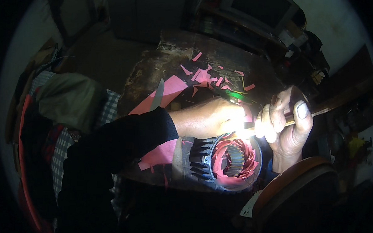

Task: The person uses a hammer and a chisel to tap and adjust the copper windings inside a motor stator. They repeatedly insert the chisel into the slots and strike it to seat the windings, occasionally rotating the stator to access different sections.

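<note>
A finned motor stator (203,159) lies on the table, its open end showing red-wrapped windings (251,163) and pink insulating paper around a slotted core (235,160). Above its upper rim is my left hand (224,116), fingers curled in; bright glare hides what they pinch. My right hand (284,125) grips a thin, pale wooden stick (293,122), which slants down toward the left hand. A dark brown flat piece (297,98) shows behind the right fingers; whether it joins the stick I cannot tell.
Pink paper scraps (202,77) litter the table (148,75) beyond my hands. A knife blade (157,96) lies across a pink sheet (174,86). Something green-handled (235,95) sits behind my left hand. Cloth (72,99) lies at left; a round brown-rimmed object (290,175) stands near right.
</note>
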`<state>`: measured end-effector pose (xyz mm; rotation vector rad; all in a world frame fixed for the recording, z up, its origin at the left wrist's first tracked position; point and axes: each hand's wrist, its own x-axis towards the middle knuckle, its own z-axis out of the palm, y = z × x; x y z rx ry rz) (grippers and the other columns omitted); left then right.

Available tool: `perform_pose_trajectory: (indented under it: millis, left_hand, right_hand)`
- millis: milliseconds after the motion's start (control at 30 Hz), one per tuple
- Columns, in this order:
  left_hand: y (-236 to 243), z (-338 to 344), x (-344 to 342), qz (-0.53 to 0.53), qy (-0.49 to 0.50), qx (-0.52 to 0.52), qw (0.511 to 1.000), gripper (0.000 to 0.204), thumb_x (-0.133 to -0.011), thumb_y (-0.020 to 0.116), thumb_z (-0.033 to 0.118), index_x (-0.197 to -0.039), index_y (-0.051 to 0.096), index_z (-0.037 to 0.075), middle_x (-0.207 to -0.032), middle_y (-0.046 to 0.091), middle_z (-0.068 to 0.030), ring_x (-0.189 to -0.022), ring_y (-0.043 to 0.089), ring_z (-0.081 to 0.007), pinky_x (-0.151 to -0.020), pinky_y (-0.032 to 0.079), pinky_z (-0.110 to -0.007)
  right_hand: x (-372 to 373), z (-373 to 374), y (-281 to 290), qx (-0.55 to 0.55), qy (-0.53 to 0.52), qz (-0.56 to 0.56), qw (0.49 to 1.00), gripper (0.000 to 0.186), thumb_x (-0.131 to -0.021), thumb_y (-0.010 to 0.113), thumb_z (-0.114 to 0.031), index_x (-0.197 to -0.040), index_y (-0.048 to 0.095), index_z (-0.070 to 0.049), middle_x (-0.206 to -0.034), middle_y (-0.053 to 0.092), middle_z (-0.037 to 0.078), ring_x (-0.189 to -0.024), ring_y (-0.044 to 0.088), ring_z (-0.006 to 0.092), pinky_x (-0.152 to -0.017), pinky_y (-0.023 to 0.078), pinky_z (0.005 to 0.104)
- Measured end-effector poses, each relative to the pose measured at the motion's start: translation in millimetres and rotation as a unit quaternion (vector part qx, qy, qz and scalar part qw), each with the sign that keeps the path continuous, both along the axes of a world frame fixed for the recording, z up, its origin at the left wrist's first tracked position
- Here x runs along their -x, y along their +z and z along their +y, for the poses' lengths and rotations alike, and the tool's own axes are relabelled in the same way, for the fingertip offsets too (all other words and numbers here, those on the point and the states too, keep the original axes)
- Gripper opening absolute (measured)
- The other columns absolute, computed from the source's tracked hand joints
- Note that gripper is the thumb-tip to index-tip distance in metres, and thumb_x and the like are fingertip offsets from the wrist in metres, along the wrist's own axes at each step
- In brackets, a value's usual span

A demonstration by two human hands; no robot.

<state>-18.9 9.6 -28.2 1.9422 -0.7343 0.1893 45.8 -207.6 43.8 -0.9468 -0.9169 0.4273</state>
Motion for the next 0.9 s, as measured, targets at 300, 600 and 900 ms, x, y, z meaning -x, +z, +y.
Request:
perform_pose_trajectory:
  millis: [300, 600, 900]
  left_hand:
    - [14.0, -8.0, 68.9, 0.145, 0.122, 0.097, 0.977, 0.076, -0.098, 0.074, 0.01, -0.164, 0.038, 0.001, -0.144, 0.064, -0.0198, -0.137, 0.063, -0.0299, -0.119, 0.05, -0.045]
    - [1.5, -50.3, 54.7, 0.0, 0.238, -0.041, 0.97, 0.065, -0.083, 0.092, 0.014, -0.139, 0.062, 0.003, -0.12, 0.07, -0.0195, -0.118, 0.067, -0.0402, -0.103, 0.054, -0.049]
    - [-1.8, -50.5, 58.5, 0.052, 0.257, -0.031, 0.965, 0.051, -0.088, 0.086, 0.005, -0.135, 0.066, 0.002, -0.123, 0.071, -0.0193, -0.118, 0.07, -0.0361, -0.106, 0.053, -0.047]
  right_hand:
    - [5.4, 25.5, 22.8, 0.136, -0.064, 0.119, 0.981, 0.037, -0.105, 0.076, -0.035, -0.087, 0.075, -0.003, -0.064, 0.061, 0.004, -0.053, 0.061, 0.0169, -0.052, 0.051, 0.0324]
    - [12.1, 14.6, 6.8, 0.07, -0.1, 0.124, 0.985, 0.031, -0.108, 0.071, -0.03, -0.097, 0.074, -0.001, -0.066, 0.061, 0.003, -0.056, 0.059, 0.0158, -0.056, 0.051, 0.0317]
    - [53.2, -27.2, -40.8, -0.105, -0.121, -0.029, 0.987, 0.034, -0.112, 0.068, -0.036, -0.108, 0.062, -0.003, -0.074, 0.063, 0.004, -0.057, 0.062, 0.0149, -0.059, 0.058, 0.0346]
